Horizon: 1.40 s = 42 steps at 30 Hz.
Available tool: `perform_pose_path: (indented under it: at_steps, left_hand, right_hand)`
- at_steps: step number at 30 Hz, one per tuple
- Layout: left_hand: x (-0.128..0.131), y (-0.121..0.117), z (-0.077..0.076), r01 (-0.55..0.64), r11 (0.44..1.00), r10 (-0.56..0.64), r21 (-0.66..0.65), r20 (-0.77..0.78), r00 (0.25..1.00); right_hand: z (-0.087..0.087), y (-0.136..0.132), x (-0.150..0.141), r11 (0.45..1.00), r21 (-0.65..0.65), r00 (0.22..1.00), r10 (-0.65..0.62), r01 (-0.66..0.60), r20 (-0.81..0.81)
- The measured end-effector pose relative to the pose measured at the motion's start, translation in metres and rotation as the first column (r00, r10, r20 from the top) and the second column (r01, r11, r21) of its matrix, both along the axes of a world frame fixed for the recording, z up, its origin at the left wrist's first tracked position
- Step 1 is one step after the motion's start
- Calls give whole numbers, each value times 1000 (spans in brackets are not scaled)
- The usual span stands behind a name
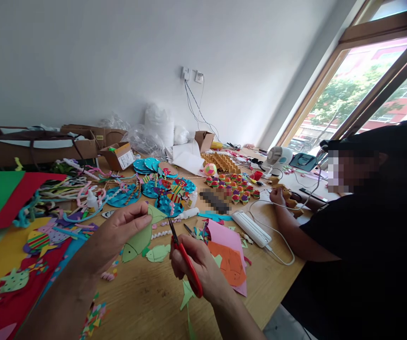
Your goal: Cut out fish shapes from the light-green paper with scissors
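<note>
My left hand (128, 229) pinches a green paper fish (141, 243) with a drawn eye and fin lines, held up over the table. In my right hand (196, 257) is a pair of red-handled scissors (192, 274), its dark blades pointing up beside the fish's tail. The blades look nearly closed; whether they touch the paper I cannot tell. Another green paper fish (158, 253) lies on the table just behind. Green paper offcuts (186, 295) lie below my right hand. Orange paper with drawn outlines (227, 264) rests on a pink sheet (240, 283) to the right.
A white power strip (252, 228) with a cable lies on the right, near a co-worker's hand (277, 196). Blue decorated plates (169, 205), small painted cups (237, 186) and a glue bottle (91, 202) stand farther back. Coloured felt sheets (15, 255) cover the left side.
</note>
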<state>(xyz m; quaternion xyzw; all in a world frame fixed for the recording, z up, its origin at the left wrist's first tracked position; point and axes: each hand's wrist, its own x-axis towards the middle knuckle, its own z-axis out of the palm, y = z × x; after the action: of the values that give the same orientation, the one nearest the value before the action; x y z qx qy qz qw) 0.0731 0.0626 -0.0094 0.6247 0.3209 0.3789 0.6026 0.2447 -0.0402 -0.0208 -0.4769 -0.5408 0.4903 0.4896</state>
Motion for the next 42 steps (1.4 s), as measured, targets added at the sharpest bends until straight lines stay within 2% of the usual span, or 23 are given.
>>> perform_pose_path:
  at_steps: [3, 7, 12, 15, 19, 22, 25, 28, 36, 42]
  left_hand:
    - [-1, 1, -1, -3, 1000, 3, 10, -24, 1000]
    - [-1, -5, 5, -17, 1000, 19, 26, -92, 996]
    - [2, -12, 16, 54, 999, -53, 7, -102, 993]
    - [2, -13, 18, 69, 997, -67, 18, -91, 994]
    - [1, -14, 20, 144, 989, -146, -28, -121, 982]
    - [1, -15, 22, 165, 986, -164, -4, -138, 977]
    - [3, -13, 21, 177, 980, -160, 88, -178, 971]
    - [6, -12, 17, 128, 977, -101, 170, -159, 982]
    - [15, -14, 10, 147, 986, -139, 74, -102, 985]
    - [17, -15, 13, 192, 977, -181, 90, -125, 976]
  right_hand:
    - [0, 0, -1, 1000, -12, 1000, 9, -9, 24]
    - [2, 1, -2, 999, -31, 1000, 11, -10, 21]
    - [1, 2, -2, 1000, -3, 999, 23, -23, 23]
    - [-1, 1, -2, 1000, 8, 1000, 29, -29, 8]
    - [-3, 0, -1, 999, 4, 999, 35, -35, 5]
    - [-2, 0, -2, 1000, -1, 999, 29, -29, 16]
    - [-3, 0, -4, 999, -42, 1000, 11, -10, 21]
    - [-4, 0, -7, 998, -52, 999, -21, 22, 25]
    - [-11, 0, -14, 997, -11, 997, -74, 74, 10]
    - [-19, 2, -19, 995, -1, 993, -96, 96, -62]
